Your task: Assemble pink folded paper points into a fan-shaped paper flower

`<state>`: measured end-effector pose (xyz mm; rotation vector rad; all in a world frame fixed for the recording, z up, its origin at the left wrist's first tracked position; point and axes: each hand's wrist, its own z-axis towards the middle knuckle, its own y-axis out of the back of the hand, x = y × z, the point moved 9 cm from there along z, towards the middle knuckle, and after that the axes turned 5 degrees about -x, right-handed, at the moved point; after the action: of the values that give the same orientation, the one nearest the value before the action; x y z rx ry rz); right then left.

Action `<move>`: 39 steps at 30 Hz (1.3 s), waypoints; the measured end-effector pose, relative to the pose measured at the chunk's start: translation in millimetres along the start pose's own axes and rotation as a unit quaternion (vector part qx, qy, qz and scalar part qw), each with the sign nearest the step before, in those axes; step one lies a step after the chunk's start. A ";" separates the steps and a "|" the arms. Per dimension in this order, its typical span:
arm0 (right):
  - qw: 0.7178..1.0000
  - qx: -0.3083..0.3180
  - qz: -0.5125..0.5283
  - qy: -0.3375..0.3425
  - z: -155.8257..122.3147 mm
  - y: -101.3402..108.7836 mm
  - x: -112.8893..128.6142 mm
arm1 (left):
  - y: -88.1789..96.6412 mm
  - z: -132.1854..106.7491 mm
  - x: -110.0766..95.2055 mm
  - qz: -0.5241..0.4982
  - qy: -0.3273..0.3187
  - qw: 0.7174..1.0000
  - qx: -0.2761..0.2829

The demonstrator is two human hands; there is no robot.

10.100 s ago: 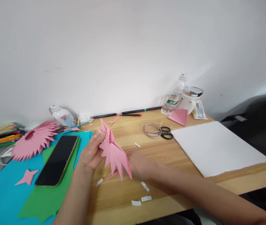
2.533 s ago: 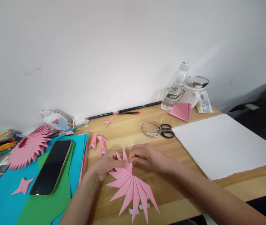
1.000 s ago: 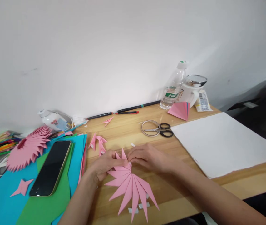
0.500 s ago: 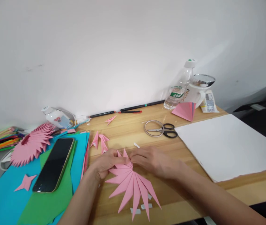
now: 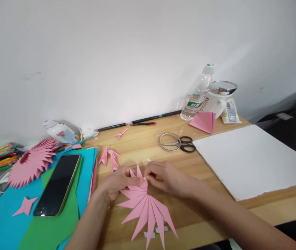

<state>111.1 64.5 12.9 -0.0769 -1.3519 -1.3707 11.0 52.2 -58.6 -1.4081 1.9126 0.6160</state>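
Observation:
A fan of pink folded paper spikes [image 5: 146, 211] lies flat on the wooden table [image 5: 179, 170] in front of me. My left hand [image 5: 118, 182] presses its fingers on the fan's upper left edge. My right hand [image 5: 163, 178] is closed in a pinch at the fan's centre, where a tiny white bit shows between the fingertips. Two loose pink folded points [image 5: 111, 158] lie just beyond my left hand.
A phone [image 5: 56, 184] rests on green and blue paper sheets [image 5: 4, 222] at left, beside a larger pink spiked ring [image 5: 32, 161]. Scissors and a tape ring [image 5: 176, 143], pens, a water bottle [image 5: 197, 97], a cup and a white board [image 5: 249, 159] sit farther back and right.
Earlier I held the folded pink fan up in both hands; now it lies spread on the table. Over the last second both hands stay at its centre with only slight finger shifts.

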 end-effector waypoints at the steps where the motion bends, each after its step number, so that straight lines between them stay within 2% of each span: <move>1: 0.999 -0.009 0.027 -0.039 0.2 0.9 -7.0 | -0.9 -0.2 -0.9 0.002 -0.003 1.000 0.004; 4: 0.983 -0.021 0.106 -0.151 -2.5 -2.9 -29.1 | -1.7 -0.7 -3.7 0.009 -0.015 1.000 0.006; 8: 0.939 0.025 0.250 -0.235 -7.4 -22.6 -43.8 | -0.4 -2.0 -7.1 0.012 -0.024 1.000 -0.011; 11: 0.910 0.012 0.339 -0.237 -6.2 -26.0 -43.0 | -2.5 -3.1 -9.3 0.004 -0.027 1.000 -0.007; 14: 0.903 -0.015 0.368 -0.221 -5.0 -25.2 -41.6 | -3.5 -2.6 -8.1 0.004 -0.019 1.000 -0.007; 17: 0.900 -0.024 0.366 -0.233 -7.1 -28.0 -45.0 | -1.8 -1.4 -9.6 -0.005 -0.030 0.999 -0.018; 19: 0.905 -0.024 0.350 -0.241 -8.0 -28.3 -47.2 | 0.6 -1.7 -13.6 -0.028 -0.046 0.998 -0.025; 23: 0.933 -0.041 0.272 -0.233 -6.5 -19.7 -50.7 | 10.4 -6.5 -23.5 -0.078 -0.081 0.993 -0.038; 27: 0.943 -0.059 0.246 -0.219 -3.5 -11.3 -53.1 | 13.6 -13.8 -29.5 -0.098 -0.124 0.987 -0.005; 32: 0.942 -0.004 0.275 -0.194 0.0 -22.1 -47.6 | -4.7 -19.6 -27.3 -0.044 -0.135 0.988 0.060; 37: 0.969 -0.042 0.180 -0.166 11.3 -23.3 -48.2 | -21.9 -24.4 -33.4 -0.030 -0.154 0.984 0.089; 39: 0.987 -0.047 0.105 -0.113 24.3 -23.4 -38.9 | -28.5 -28.3 -35.3 -0.017 -0.167 0.978 0.121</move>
<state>93.1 98.8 -20.9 -0.4382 -1.4210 -1.2727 38.0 45.7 -12.8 -1.1035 1.6324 0.5437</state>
